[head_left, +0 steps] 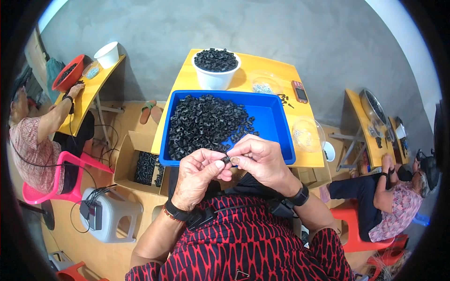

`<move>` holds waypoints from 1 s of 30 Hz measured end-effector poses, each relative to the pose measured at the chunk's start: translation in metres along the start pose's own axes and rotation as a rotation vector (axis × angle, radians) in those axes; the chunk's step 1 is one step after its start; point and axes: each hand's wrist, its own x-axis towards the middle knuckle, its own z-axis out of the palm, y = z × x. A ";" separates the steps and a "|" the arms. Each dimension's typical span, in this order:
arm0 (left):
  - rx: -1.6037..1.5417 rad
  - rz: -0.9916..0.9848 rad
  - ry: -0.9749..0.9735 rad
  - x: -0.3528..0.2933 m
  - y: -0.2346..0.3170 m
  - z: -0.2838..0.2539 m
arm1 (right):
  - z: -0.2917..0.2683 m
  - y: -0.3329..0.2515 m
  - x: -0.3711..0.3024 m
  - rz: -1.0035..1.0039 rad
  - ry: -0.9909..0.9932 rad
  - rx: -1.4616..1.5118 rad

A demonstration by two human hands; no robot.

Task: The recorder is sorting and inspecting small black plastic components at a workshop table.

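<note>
Both hands meet over the near edge of a blue tray [276, 122]. A small black plastic part [226, 159] is pinched in my left hand [199, 174], its fingers closed. From the other side, my right hand [258, 158] has thumb and forefinger pressed together at the same part; whether it grips anything else is hidden. A heap of small black plastic pieces [201, 122] fills the tray's left and middle, thinning toward the right.
Behind the tray, a white bucket [213, 80] of black parts stands on the yellow table [185, 77]. Clear dishes [308, 134] and a phone [299, 92] lie to the right. A cardboard box [124, 164] holds black parts below left. People sit at side tables, left and right.
</note>
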 end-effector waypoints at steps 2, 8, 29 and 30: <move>0.011 -0.011 -0.010 0.000 0.002 0.002 | -0.002 -0.007 0.000 -0.106 -0.007 -0.184; 0.010 -0.013 -0.050 0.000 0.000 0.001 | 0.001 -0.020 0.000 -0.233 -0.045 -0.322; -0.045 0.002 -0.082 0.002 -0.007 -0.004 | 0.002 -0.007 -0.006 -0.223 -0.031 -0.253; -0.045 0.002 -0.081 0.002 -0.008 -0.004 | 0.004 -0.008 -0.008 -0.223 -0.031 -0.253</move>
